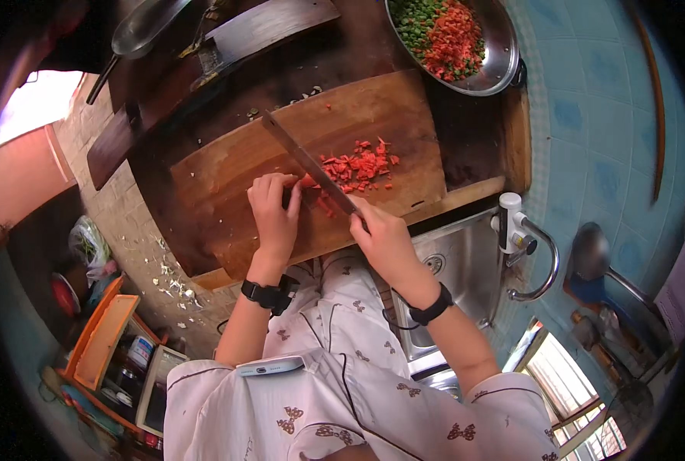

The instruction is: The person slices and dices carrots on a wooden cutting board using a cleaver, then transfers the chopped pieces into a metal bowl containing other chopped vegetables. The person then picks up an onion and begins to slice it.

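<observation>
My right hand [381, 233] grips the handle of a kitchen knife [303, 157], its long blade slanting across the wooden cutting board [233, 164] to the far left. To the left of the blade, my left hand [273, 207] steadies a piece of carrot [307, 181] with its fingertips. Most of that piece is hidden by the fingers and the blade. Diced carrot [368, 164] lies in a loose heap right of the knife, and a few bits sit beneath the blade near my right hand.
A steel pan [501, 55] holding chopped green vegetables and diced carrot stands at the back right. Behind the board lies a broad-bladed cleaver [273, 26]. A steel sink [463, 253] with a tap [511, 225] adjoins the counter. Scraps [175, 282] litter the floor at left.
</observation>
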`<action>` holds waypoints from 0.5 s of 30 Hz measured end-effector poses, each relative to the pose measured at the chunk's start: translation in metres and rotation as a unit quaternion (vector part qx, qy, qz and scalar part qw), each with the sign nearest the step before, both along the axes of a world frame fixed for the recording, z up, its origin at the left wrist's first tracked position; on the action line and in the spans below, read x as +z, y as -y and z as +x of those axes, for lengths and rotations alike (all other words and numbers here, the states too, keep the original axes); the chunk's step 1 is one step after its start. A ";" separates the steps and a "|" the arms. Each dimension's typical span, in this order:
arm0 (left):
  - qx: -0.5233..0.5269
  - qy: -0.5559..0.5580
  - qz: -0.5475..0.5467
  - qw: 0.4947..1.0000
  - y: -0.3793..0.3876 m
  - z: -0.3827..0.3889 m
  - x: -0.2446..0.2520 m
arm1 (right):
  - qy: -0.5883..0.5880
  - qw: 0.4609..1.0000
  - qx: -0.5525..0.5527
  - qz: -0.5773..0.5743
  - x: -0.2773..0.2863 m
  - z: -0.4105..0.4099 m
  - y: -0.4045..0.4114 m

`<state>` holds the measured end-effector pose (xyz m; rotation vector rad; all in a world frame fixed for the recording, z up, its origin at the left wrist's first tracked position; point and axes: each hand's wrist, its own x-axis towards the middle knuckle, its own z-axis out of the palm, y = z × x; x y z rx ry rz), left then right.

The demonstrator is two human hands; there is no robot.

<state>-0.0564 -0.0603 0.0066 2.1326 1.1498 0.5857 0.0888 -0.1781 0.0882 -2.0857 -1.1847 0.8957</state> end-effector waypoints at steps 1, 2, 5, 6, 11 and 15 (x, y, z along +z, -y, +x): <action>0.003 -0.002 0.000 1.000 0.000 -0.002 0.001 | 0.014 1.000 0.015 -0.004 -0.003 -0.004 -0.001; 0.006 -0.003 -0.001 1.000 0.001 -0.004 0.001 | 0.036 0.999 0.014 0.016 -0.012 -0.009 0.001; 0.017 -0.006 0.014 1.000 0.008 -0.003 -0.005 | 0.053 0.998 0.034 -0.011 -0.003 -0.017 -0.005; 0.018 0.001 0.023 1.000 0.009 -0.002 -0.007 | 0.066 0.997 0.038 -0.012 -0.003 -0.018 -0.007; 0.026 0.005 0.027 0.999 0.012 -0.001 -0.010 | 0.113 0.991 0.063 -0.044 -0.013 -0.018 -0.011; 0.027 0.014 0.028 0.999 0.011 -0.002 -0.013 | 0.088 0.994 0.059 -0.028 -0.012 -0.019 -0.010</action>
